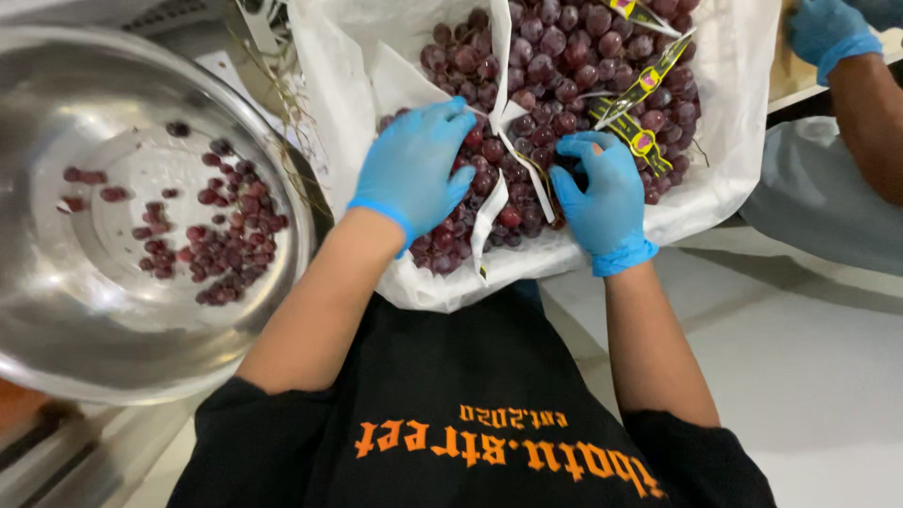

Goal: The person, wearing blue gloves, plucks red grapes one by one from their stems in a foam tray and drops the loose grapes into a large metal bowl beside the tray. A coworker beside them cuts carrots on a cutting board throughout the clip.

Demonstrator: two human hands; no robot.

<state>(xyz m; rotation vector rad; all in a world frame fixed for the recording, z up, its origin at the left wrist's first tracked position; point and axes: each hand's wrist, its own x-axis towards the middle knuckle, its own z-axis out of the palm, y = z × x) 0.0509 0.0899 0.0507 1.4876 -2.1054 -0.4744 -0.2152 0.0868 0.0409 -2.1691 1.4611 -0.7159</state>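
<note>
Both my hands wear blue gloves and rest in a heap of dark red grapes lying on white paper wrapping. My left hand lies flat on the grapes at the heap's near left side, fingers spread. My right hand presses into the grapes at the near middle, its fingers curled among them; whether it grips any is hidden. White paper strips and yellow-and-black labelled bands run across the bunches between and beyond my hands.
A large steel bowl at the left holds several loose red grapes. At the upper right another person's blue-gloved hand and bare forearm reach in. Pale floor lies below at the right.
</note>
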